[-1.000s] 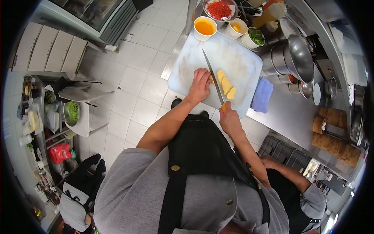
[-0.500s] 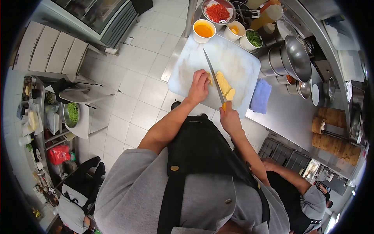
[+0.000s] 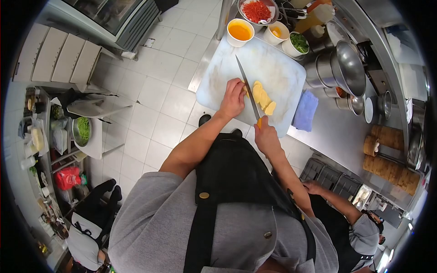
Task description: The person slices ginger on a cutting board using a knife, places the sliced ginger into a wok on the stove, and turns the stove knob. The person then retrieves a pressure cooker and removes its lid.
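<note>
While the steel surface (image 3: 334, 141) bears the set: one whitish cutting board (image 3: 218, 68); one long chef's knife (image 3: 245, 80), slanting, tip forward, its yellow handle enclosed by the right hand (image 3: 267, 140); left hand (image 3: 233, 100), grip narrow, fingertips on the yellow piece (image 3: 245, 89), immediately left of the blade, left hand nearer; overlapping yellow slices (image 3: 261, 95), perhaps potato, on the board, right of the blade.

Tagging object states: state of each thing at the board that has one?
Left hand: fingers on yellow piece
Right hand: closed on knife
Knife: held, angled across board
Yellow piece: mostly hidden
Yellow slices: cut, overlapping
Cutting board: lying flat
Orange cup: open, filled
Middle cup: open, part-filled
Greens cup: open, filled
Shreds bowl: open, heaped
Blue cloth: folded
</note>
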`<state>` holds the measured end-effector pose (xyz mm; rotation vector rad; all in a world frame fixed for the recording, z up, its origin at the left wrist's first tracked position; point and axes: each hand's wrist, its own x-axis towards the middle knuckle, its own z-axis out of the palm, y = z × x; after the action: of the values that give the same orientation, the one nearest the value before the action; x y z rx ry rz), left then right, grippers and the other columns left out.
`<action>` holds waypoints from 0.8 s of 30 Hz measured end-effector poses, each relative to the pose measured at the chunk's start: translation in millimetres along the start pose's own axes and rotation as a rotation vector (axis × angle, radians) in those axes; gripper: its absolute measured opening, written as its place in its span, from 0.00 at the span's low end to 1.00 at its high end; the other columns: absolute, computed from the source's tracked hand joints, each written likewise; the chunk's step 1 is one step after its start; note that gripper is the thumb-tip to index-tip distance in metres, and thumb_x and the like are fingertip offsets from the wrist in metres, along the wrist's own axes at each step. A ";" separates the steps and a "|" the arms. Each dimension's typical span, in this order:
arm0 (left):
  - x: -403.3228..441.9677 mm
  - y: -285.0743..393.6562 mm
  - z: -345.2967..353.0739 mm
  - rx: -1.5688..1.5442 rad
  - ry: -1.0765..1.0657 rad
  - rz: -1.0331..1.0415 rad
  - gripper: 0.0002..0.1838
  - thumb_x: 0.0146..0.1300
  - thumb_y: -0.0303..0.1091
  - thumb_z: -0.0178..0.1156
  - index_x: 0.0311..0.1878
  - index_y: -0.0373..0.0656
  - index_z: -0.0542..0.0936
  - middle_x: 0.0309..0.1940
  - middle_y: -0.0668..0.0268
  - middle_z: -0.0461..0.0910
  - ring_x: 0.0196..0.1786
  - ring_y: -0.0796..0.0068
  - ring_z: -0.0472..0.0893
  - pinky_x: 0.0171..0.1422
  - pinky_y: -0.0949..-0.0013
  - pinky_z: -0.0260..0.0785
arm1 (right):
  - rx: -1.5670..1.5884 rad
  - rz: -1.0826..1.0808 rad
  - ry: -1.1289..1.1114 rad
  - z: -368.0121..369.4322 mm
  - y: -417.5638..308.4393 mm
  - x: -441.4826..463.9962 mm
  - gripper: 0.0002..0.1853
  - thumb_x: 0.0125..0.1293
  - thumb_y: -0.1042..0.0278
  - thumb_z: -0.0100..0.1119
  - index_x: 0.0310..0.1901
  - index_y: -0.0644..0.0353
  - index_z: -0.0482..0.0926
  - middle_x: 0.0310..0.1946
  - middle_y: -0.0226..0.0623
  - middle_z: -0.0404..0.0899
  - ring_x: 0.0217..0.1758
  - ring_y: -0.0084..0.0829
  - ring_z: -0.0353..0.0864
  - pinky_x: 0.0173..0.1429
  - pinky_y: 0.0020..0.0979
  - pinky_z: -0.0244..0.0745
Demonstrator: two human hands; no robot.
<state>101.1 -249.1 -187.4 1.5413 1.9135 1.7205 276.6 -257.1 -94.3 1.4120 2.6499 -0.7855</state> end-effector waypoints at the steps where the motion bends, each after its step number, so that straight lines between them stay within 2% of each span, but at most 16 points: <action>1: 0.4 -0.3 0.0 0.000 0.000 -0.002 0.17 0.52 0.15 0.57 0.47 0.31 0.73 0.49 0.50 0.69 0.55 0.48 0.69 0.60 0.58 0.66 | -0.003 0.004 -0.010 -1.1 -1.2 2.6 0.19 0.67 0.66 0.55 0.49 0.70 0.60 0.21 0.62 0.75 0.26 0.62 0.77 0.31 0.54 0.73; 4: 1.4 0.5 0.3 -0.016 0.002 -0.005 0.17 0.51 0.16 0.58 0.47 0.31 0.73 0.49 0.50 0.69 0.54 0.47 0.70 0.60 0.58 0.66 | -0.058 0.019 -0.065 -6.2 -6.9 8.3 0.18 0.68 0.67 0.52 0.49 0.71 0.59 0.22 0.62 0.76 0.29 0.59 0.80 0.33 0.52 0.76; 11: 0.4 -0.1 -1.0 -0.026 0.015 -0.042 0.16 0.52 0.15 0.57 0.46 0.32 0.74 0.49 0.52 0.70 0.54 0.49 0.71 0.59 0.58 0.67 | -0.032 -0.020 -0.021 25.3 17.0 33.3 0.17 0.68 0.66 0.51 0.50 0.69 0.60 0.23 0.61 0.77 0.31 0.60 0.80 0.36 0.53 0.76; 14: 1.5 0.1 -1.8 -0.011 0.036 -0.051 0.15 0.54 0.16 0.56 0.47 0.32 0.74 0.50 0.52 0.70 0.54 0.50 0.72 0.58 0.59 0.69 | -0.044 0.059 -0.018 12.8 15.4 18.5 0.17 0.68 0.65 0.51 0.48 0.68 0.60 0.23 0.61 0.77 0.30 0.61 0.79 0.36 0.54 0.75; 20: -2.2 -4.4 1.7 0.015 0.056 -0.068 0.15 0.56 0.16 0.56 0.48 0.32 0.75 0.51 0.51 0.71 0.54 0.49 0.73 0.58 0.60 0.70 | -0.039 0.033 -0.015 -1.1 1.3 0.9 0.17 0.68 0.64 0.52 0.48 0.67 0.61 0.22 0.61 0.77 0.29 0.61 0.79 0.35 0.54 0.75; 22: -2.9 -5.0 2.4 0.020 0.062 -0.070 0.15 0.56 0.16 0.56 0.48 0.32 0.75 0.51 0.51 0.72 0.54 0.49 0.73 0.58 0.60 0.70 | -0.032 -0.015 0.015 0.9 3.0 0.7 0.18 0.67 0.65 0.54 0.49 0.69 0.61 0.20 0.61 0.75 0.26 0.61 0.78 0.30 0.55 0.73; 24: -2.5 -5.3 3.1 0.023 0.070 -0.068 0.15 0.56 0.16 0.56 0.48 0.32 0.74 0.50 0.50 0.72 0.54 0.49 0.73 0.59 0.60 0.69 | -0.041 -0.017 0.011 -1.7 2.0 0.0 0.18 0.67 0.65 0.54 0.49 0.69 0.61 0.20 0.61 0.76 0.26 0.61 0.78 0.30 0.55 0.73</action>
<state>101.3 -248.0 -193.9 1.4243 2.0010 1.7525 278.5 -255.4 -93.7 1.3898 2.6729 -0.7222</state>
